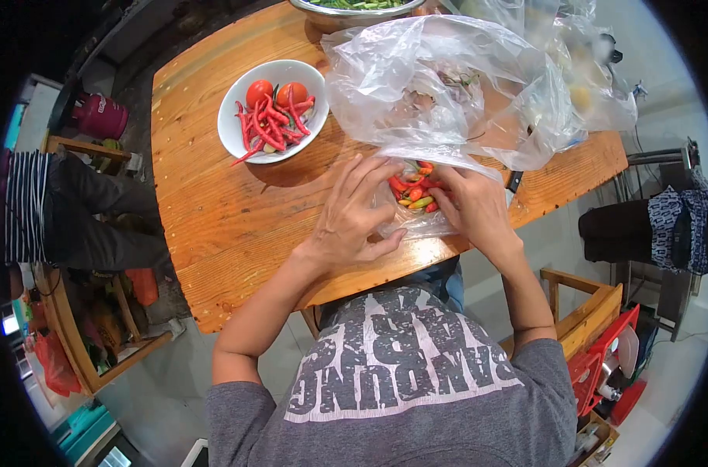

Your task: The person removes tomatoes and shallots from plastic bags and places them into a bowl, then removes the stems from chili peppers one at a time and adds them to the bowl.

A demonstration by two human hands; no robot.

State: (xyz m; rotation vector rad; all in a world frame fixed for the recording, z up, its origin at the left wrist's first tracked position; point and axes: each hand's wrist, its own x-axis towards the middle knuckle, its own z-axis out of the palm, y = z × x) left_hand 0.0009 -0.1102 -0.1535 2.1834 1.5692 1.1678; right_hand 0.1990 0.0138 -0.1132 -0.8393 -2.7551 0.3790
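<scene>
A small clear plastic bag (424,226) lies near the table's front edge, its mouth spread wide. Inside are several small chilies (415,191), red, orange and yellow-green. My left hand (350,214) is at the bag's left side, some fingers along its rim and the index finger bent against the film, thumb apart. My right hand (474,202) reaches in from the right, fingertips pinched among the chilies; the exact one between them is partly hidden. Left of the bag, a white bowl (228,128) holds long red chilies (272,124) and two tomatoes (259,93).
A large clear plastic bag (439,54) with produce inside spreads over the back right. The black handle of a knife (514,181) shows beside my right hand. At the far edge stands a metal bowl (354,11) of chopped greens. Another person's legs (97,210) are at left.
</scene>
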